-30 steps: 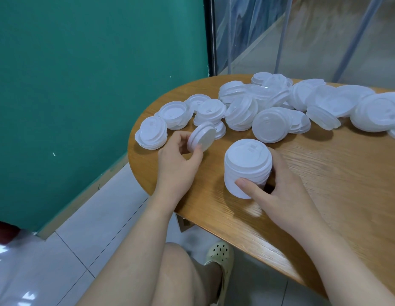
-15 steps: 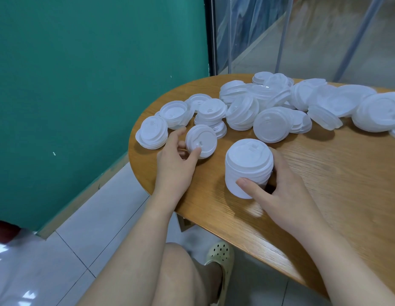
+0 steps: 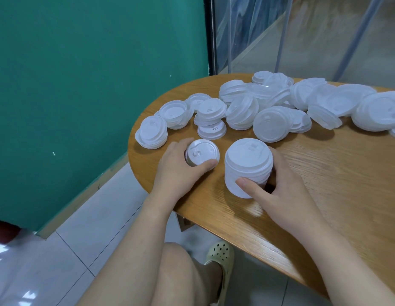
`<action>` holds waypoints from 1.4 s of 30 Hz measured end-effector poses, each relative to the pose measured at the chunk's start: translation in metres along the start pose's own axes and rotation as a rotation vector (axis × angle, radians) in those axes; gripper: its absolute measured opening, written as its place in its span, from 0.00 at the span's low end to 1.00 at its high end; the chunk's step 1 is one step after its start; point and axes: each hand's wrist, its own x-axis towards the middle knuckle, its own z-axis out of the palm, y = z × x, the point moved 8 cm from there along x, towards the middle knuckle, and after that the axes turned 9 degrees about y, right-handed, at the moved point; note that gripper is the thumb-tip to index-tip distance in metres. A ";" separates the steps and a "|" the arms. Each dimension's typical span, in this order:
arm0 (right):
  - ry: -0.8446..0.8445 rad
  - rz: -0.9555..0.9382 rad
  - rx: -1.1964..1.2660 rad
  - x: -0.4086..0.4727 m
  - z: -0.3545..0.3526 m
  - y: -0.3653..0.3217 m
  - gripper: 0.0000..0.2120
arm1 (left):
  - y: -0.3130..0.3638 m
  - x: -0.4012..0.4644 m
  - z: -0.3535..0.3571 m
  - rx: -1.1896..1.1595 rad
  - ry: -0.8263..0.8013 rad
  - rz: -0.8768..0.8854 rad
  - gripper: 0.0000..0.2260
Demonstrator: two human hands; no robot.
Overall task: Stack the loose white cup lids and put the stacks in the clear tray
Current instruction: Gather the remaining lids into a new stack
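**Lid in hand, stack waiting alongside**

While the left hand (image 3: 181, 166) grips a single lid (image 3: 202, 152), thumb across its near edge and fingers curled behind, the stack (image 3: 248, 166) stands upright just to its right, on the near part of the wooden table (image 3: 324, 195). The right hand (image 3: 278, 191) grasps that stack low on its side, thumb in front and fingers round the back, steadying it. That's the relation that counts: lid face up, stack's axis vertical, the two close side by side but apart, so the left hand is the nearer carrier and I'd judge a short lift rightward and down onto the top comes next. Beyond them, loose lids (image 3: 269, 124) lie heaped along the far side of the table, some flat, some tilted, many left to gather. No clear tray is in view. Outward again: a green wall (image 3: 81, 85) on the left, pale floor tiles (image 3: 103, 228) below, a sandalled foot (image 3: 219, 255) under the table edge.
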 end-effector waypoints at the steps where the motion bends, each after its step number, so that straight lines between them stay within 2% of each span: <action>1: 0.001 -0.001 -0.001 0.000 0.000 0.000 0.27 | -0.001 0.000 0.001 0.019 -0.002 0.007 0.36; 12: -0.002 -0.007 -0.007 0.001 0.000 0.001 0.28 | -0.005 0.002 0.004 0.100 -0.051 0.020 0.38; 14: -0.003 -0.005 -0.007 0.001 0.000 0.001 0.28 | -0.005 0.001 0.001 0.006 -0.022 -0.010 0.36; 18: -0.006 0.001 0.002 0.000 0.000 0.002 0.27 | 0.015 -0.004 -0.017 -0.281 0.091 -0.035 0.24; 22: -0.003 -0.008 0.008 0.000 0.000 0.001 0.28 | 0.049 -0.011 -0.029 -0.482 0.062 0.074 0.25; 27: 0.008 -0.008 0.024 0.000 0.000 -0.001 0.27 | 0.082 -0.030 -0.010 -0.384 -0.098 0.226 0.31; 31: 0.015 -0.005 0.039 -0.001 -0.001 -0.001 0.28 | 0.084 -0.035 0.006 -0.303 -0.151 0.233 0.35; 35: 0.020 -0.001 0.027 0.000 -0.001 0.001 0.27 | 0.082 -0.035 0.011 -0.313 -0.177 0.220 0.34; 42: 0.017 -0.002 0.027 0.000 0.000 0.008 0.32 | 0.082 -0.035 0.016 -0.295 -0.212 0.224 0.31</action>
